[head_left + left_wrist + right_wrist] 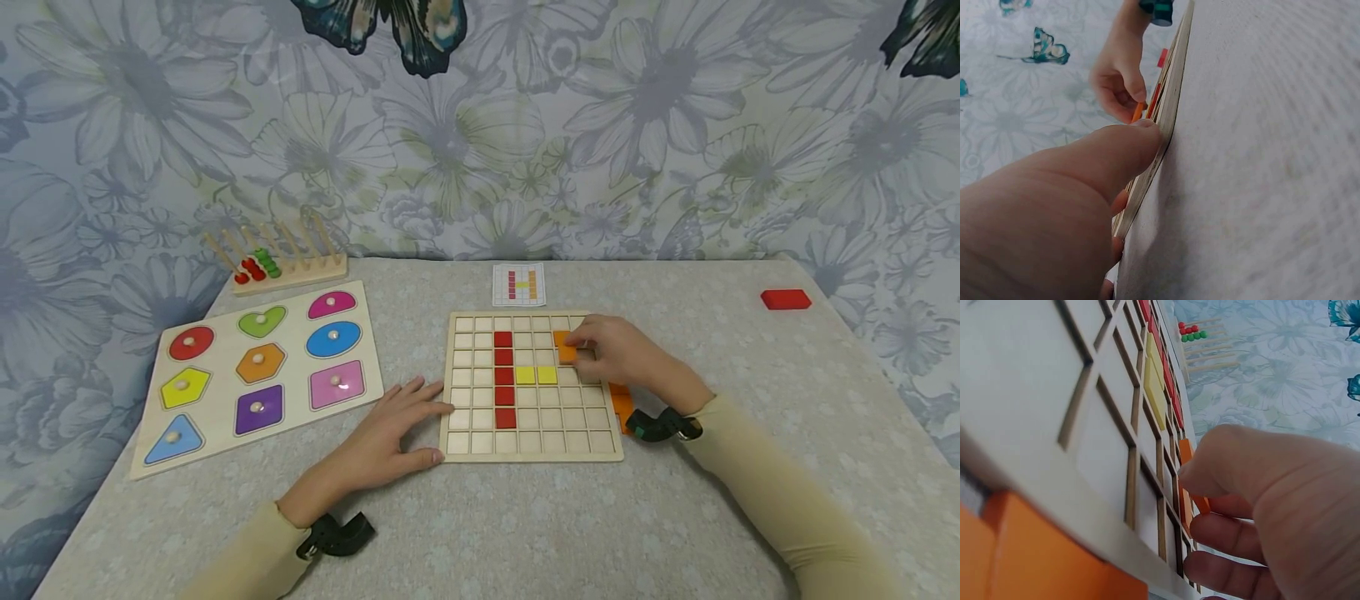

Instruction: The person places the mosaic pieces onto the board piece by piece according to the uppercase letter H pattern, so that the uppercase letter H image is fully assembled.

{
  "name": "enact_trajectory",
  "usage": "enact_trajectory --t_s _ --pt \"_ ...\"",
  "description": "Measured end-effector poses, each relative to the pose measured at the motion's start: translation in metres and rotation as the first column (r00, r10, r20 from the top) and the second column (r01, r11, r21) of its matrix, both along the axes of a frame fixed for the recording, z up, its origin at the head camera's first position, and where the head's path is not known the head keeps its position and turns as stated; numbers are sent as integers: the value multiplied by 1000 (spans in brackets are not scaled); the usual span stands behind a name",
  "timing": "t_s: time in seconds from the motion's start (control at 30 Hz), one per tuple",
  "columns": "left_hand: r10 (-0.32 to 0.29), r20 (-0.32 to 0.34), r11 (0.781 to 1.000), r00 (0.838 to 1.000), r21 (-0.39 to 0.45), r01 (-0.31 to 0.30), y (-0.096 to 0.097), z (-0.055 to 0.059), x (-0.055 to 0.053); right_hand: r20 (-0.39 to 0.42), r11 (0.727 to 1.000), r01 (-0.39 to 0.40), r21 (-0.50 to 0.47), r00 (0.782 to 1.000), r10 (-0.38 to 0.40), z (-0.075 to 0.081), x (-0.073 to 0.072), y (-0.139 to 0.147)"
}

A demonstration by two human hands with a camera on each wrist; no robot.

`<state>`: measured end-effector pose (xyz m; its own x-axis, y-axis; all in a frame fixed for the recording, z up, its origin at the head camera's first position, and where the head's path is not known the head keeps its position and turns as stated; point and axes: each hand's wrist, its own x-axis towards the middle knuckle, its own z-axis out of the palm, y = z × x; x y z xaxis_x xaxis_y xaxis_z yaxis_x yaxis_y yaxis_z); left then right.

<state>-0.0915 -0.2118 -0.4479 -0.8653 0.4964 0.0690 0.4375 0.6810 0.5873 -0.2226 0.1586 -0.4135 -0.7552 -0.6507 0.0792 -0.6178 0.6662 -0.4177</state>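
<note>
A wooden grid board (532, 458) lies flat on the table. It carries a column of red tiles (504, 377) and two yellow tiles (536, 375) beside that column. My right hand (618, 354) is over the board's upper right, pinching an orange tile (567, 355) between thumb and fingers. Another orange tile (559, 337) shows just behind it at the grid; in the right wrist view the thumb partly covers the orange pieces (1185, 449). With fingers spread, my left hand (382, 437) rests at the board's left edge, thumb at the near corner.
More orange tiles (621, 404) lie against the board's right edge, under the right wrist. A pattern card (519, 285) lies behind the board. Red pieces (785, 299) sit far right. At left are a shape puzzle (225, 350) and a peg stand with beads (292, 279).
</note>
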Motion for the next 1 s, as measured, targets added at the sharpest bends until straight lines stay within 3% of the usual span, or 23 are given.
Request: enact_trajectory --t_s 0.6,1.0 --pt "4 -12 1000 1000 7 -4 1 1 1 -6 1000 2 2 1000 -2 -5 0 -4" --pt "-4 -36 1000 999 14 5 0 1 1 35 999 5 -43 999 -3 -7 -1 -2"
